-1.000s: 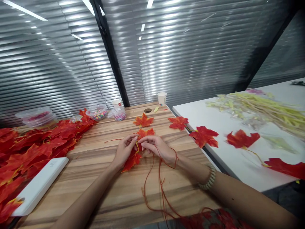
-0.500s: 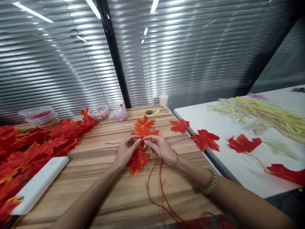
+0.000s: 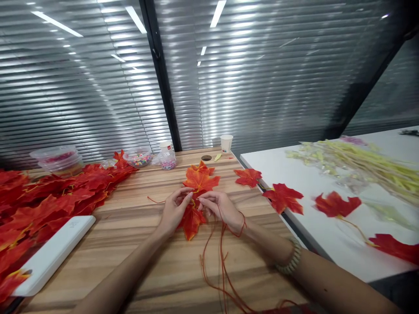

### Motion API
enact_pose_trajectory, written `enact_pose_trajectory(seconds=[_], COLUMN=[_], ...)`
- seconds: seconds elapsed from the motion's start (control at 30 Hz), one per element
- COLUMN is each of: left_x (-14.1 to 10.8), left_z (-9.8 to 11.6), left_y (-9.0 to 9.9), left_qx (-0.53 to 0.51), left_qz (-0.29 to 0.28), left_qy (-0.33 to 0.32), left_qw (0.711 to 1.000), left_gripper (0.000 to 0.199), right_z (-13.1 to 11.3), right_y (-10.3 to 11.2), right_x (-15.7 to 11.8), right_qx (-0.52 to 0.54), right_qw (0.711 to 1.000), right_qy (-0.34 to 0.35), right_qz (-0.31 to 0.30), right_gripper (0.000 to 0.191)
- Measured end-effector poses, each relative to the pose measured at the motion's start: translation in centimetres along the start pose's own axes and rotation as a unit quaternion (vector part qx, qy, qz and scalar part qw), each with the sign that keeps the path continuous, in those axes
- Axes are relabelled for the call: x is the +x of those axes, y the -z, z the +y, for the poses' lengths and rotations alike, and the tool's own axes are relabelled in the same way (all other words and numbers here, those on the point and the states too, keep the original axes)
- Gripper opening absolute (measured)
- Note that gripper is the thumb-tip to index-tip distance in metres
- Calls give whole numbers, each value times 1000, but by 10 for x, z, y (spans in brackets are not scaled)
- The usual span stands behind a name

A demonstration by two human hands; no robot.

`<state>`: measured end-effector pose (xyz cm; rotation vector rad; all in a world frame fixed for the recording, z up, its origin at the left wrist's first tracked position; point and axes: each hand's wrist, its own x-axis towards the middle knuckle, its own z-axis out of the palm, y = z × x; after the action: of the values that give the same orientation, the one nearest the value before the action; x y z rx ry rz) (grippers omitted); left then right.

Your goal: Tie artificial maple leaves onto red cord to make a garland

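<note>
Red-orange maple leaves [image 3: 200, 178] lie at the middle of the wooden table, another leaf [image 3: 192, 221] just below. Between them my left hand [image 3: 176, 208] pinches at the yellow stem, thumb and forefinger together. Facing it from the right, my right hand [image 3: 224, 210] has its fingertips closed at the same spot; what lies between them is too small to make out. Red cords [image 3: 222, 261] loop round my right hand and wrist and trail down the table. A short cord end [image 3: 155, 201] sticks out left of my left hand.
Piled red leaves [image 3: 59, 200] and a white power bank [image 3: 55, 253] are on the left. Bead containers [image 3: 139, 158] and paper cups [image 3: 226, 143] stand at the back. More leaves [image 3: 284, 198] run right onto a white table [image 3: 314, 226] with yellow stems [image 3: 369, 161].
The view has shifted slightly, so the scene sits a little lower. My fingertips have drawn slightly apart from each other over the leaf stem.
</note>
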<state>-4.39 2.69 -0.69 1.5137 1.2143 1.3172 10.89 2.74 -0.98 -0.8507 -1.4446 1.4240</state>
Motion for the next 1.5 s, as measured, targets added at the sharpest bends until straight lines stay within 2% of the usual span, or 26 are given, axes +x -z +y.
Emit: enact_pose_trajectory(seconds=[0.8, 1.5], left_x=[1, 1], left_z=[-2, -12], left_y=[0, 2], left_qx=[1, 18], left_qz=[-4, -15], left_qy=[-2, 9], left_qw=[1000, 1000], left_gripper=[18, 17], right_z=[3, 8], right_y=[0, 1], right_x=[1, 3], right_qx=[-6, -22], right_qw=[999, 998], right_qy=[-30, -23], right_qz=[-17, -50], right_gripper=[23, 23])
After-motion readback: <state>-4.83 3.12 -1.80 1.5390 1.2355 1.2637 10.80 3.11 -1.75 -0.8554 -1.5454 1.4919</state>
